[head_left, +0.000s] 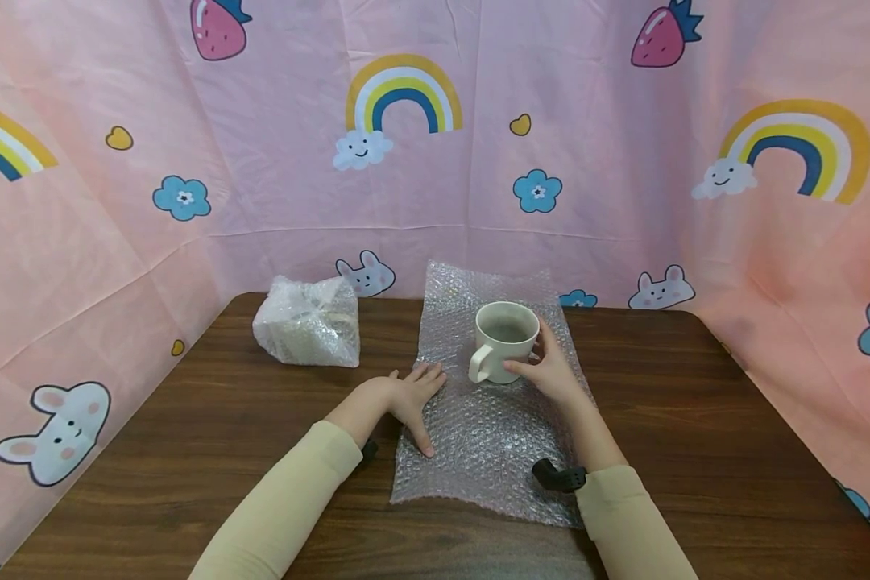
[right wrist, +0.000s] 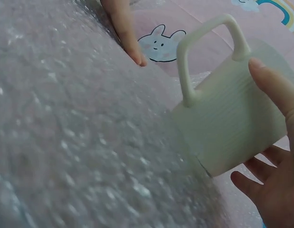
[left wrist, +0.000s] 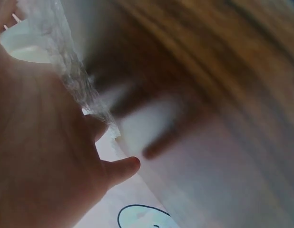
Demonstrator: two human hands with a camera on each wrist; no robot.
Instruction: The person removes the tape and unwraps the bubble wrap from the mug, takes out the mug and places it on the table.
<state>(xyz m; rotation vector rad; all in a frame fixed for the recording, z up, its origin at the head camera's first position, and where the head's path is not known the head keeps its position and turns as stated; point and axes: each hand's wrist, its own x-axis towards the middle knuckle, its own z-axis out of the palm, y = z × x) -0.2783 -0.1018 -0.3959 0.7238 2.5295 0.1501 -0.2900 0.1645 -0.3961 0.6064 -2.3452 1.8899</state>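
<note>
A pale, off-white mug (head_left: 506, 351) stands upright on a sheet of bubble wrap (head_left: 486, 451), its handle toward the front left. My right hand (head_left: 557, 377) holds the mug from its right side, thumb at the front and fingers round the far side. In the right wrist view the thumb lies on the wall of the mug (right wrist: 228, 114), with the handle loop free. My left hand (head_left: 412, 400) rests with spread fingers on the left edge of the bubble wrap. The left wrist view shows that hand (left wrist: 47, 156) close up beside the wrap's edge.
At the back left of the dark wooden table (head_left: 210, 451) sits a bundle wrapped in bubble wrap (head_left: 308, 322). A pink patterned cloth (head_left: 283, 185) hangs behind the table and along both sides. Each forearm has a cream sleeve; a black device (head_left: 558, 477) is strapped to the right wrist.
</note>
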